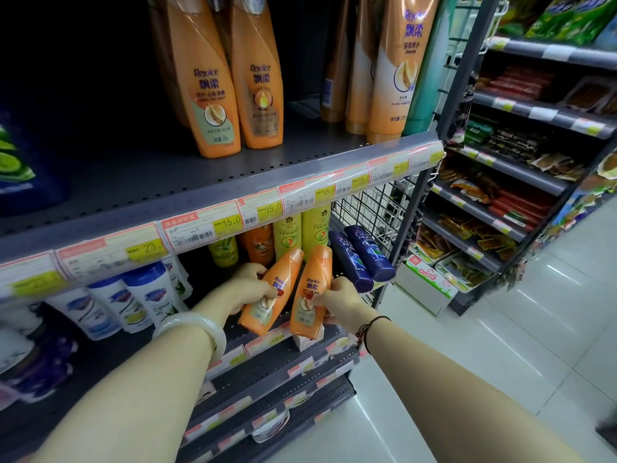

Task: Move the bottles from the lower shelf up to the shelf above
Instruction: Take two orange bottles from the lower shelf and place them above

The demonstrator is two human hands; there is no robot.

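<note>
Left hand (248, 287): extended forward from a bare forearm, a pale bangle (197, 324) worn at the wrist. Fingers are wrapped round the middle of the left orange bottle (272, 292); the grasp is closed on it.

Right hand (340, 300): extended likewise, dark cord bracelets (367, 330) worn at the wrist. Fingers are clenched on the right side of the right orange bottle (310, 292), thumb laid across its label.

Lower shelf (277, 362): dark perforated metal, its front edge fitted with price tags. White bottles (133, 299) are ranged to the left, yellow-green bottles (302, 233) and an orange-brown bottle (260, 243) to the rear, two dark blue bottles (362, 257) tilted at the right end.

Upper shelf (160, 175): grey perforated metal, fronted by a clear strip of yellow-and-pink price labels (233, 222). Two orange shampoo bottles (230, 78) are stood upright near the middle, further orange tubes (390, 68) and a teal container (424, 71) towards the right. The left part of the surface is seen bare, with a dark blue pack (20, 162) at the far left.

Surroundings: a shop aisle with a pale tiled floor (500, 345); a neighbouring rack of packaged snacks (521, 182) is set to the right.

Held bottles: both are tilted with caps leaning up and rightwards, side by side and nearly touching, at the front of the lower shelf, directly beneath the price strip. The base of the right one is seen at the shelf lip; whether it rests there cannot be told.
</note>
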